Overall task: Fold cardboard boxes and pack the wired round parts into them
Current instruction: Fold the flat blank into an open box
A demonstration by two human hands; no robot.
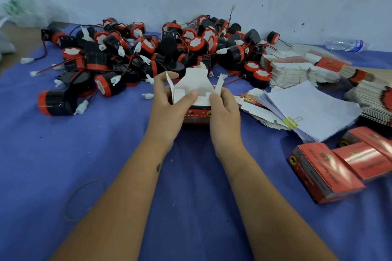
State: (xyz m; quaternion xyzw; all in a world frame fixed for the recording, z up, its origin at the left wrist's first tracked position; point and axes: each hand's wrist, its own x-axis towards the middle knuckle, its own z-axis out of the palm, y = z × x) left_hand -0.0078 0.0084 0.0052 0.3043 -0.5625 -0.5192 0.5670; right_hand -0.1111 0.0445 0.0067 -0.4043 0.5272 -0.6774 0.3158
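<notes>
I have both hands on 1 red cardboard box point(196, 115), standing on the blue cloth point(106, 154) with its open end up. My left hand point(169, 99) grips the box's left side, thumb pressed onto a white inner flap point(180, 93), fingers curled behind the left side flap. My right hand point(222, 106) grips the right side, thumb at the flap edge, closed on the cardboard. The tall white tuck flap point(196, 79) stands upright just beyond my fingertips, and 2 narrow side flaps stick up on either side of it.

Just past my hands lies the heap of wired round parts point(169, 48), black with red bands, their red-and-black leads and white connectors tangled through it. 1 of them point(56, 101) lies apart, well off to the left of my left hand. To the right of my right hand, near it, sits a white paper sheaf held by a yellow binder clip point(289, 122), with stacks of flat unfolded boxes point(292, 70) beyond it. Nearer to me on that right side lie finished red boxes point(326, 171). A rubber band point(84, 199) lies left of my left forearm. A plastic water bottle point(345, 44) lies far right by the wall.
</notes>
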